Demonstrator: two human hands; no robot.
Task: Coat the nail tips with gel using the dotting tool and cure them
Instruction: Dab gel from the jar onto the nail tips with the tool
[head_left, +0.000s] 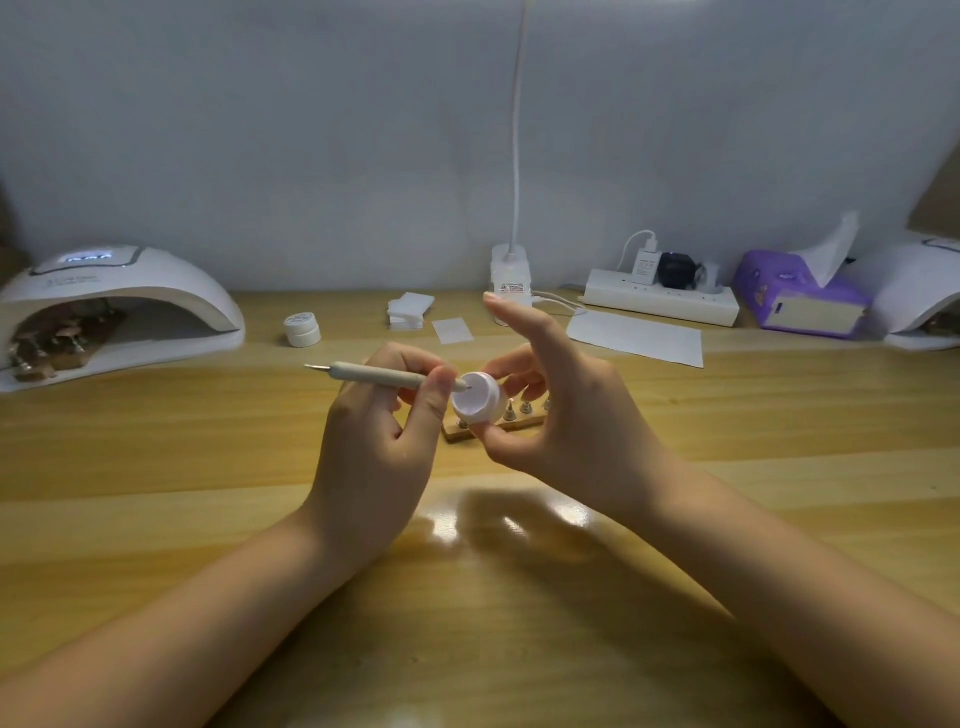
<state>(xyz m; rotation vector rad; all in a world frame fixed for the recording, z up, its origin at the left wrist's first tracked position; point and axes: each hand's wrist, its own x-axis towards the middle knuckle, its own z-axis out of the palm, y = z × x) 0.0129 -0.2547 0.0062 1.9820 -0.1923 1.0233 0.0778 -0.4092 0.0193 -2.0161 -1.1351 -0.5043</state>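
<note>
my left hand (379, 447) grips dotting tool (379, 376) | my right hand (561, 415) holds gel pot (477, 399) | loading gel; nail tips (517, 410) uncoated, curing left

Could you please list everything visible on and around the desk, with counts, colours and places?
Gel jar: one, white, open, held above desk centre.
Dotting tool: one, beige, its tip at the jar's mouth.
Nail tip stand: one, wooden, behind the hands; tip count hidden.
Closed jar: one, white, back left of centre.
Curing lamp: one, white, far left, wooden stands inside.
Second lamp: one, white, far right, partly cut off.
Wipe stack: one, white, back centre.
Paper sheet: one, white, back right.
Power strip: one, white, against the wall.
Tissue box: one, purple, back right.
Desk: one, light wood.
Left hand: grip on the tool.
Right hand: grip on the jar.
</note>
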